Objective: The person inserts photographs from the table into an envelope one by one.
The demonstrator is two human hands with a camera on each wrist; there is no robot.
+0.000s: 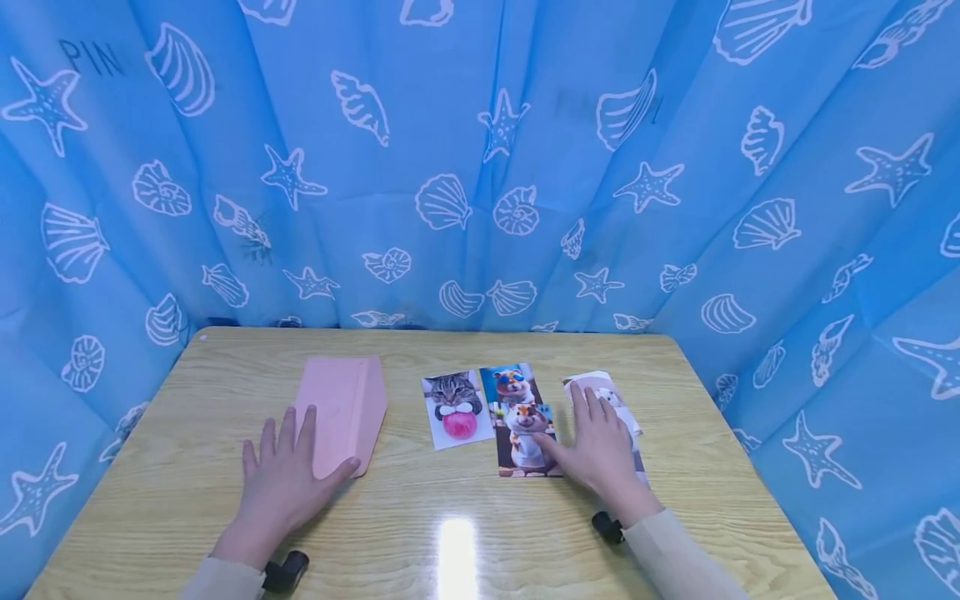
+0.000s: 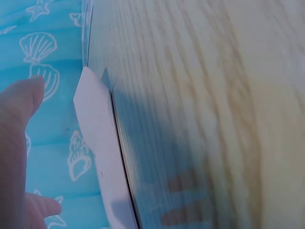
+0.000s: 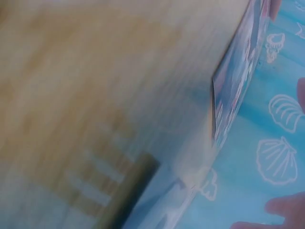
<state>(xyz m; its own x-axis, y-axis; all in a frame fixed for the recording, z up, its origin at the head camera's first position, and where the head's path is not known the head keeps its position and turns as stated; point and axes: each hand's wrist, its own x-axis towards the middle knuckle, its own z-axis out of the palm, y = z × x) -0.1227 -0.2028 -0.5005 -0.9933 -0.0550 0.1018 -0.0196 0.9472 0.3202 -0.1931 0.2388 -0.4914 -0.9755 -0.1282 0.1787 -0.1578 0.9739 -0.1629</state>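
Note:
A pink envelope (image 1: 336,392) with its flap raised along the right side lies on the table's left half. My left hand (image 1: 281,483), fingers spread, is over its lower left part; contact cannot be told. In the left wrist view the envelope (image 2: 97,114) appears edge-on. My right hand (image 1: 600,450), fingers extended, is over a picture card with a white animal (image 1: 618,404), which it partly covers. Near its thumb, a hamster card (image 1: 525,450) overlaps another hamster card with blue sunglasses (image 1: 504,385). Left of these lies a cat card (image 1: 442,408) with a pink ball.
The wooden table (image 1: 397,533) carries a bright light reflection near its front. A blue curtain (image 1: 465,167) with white shells and starfish hangs behind and along both sides. Each wrist wears a small black camera (image 1: 286,572).

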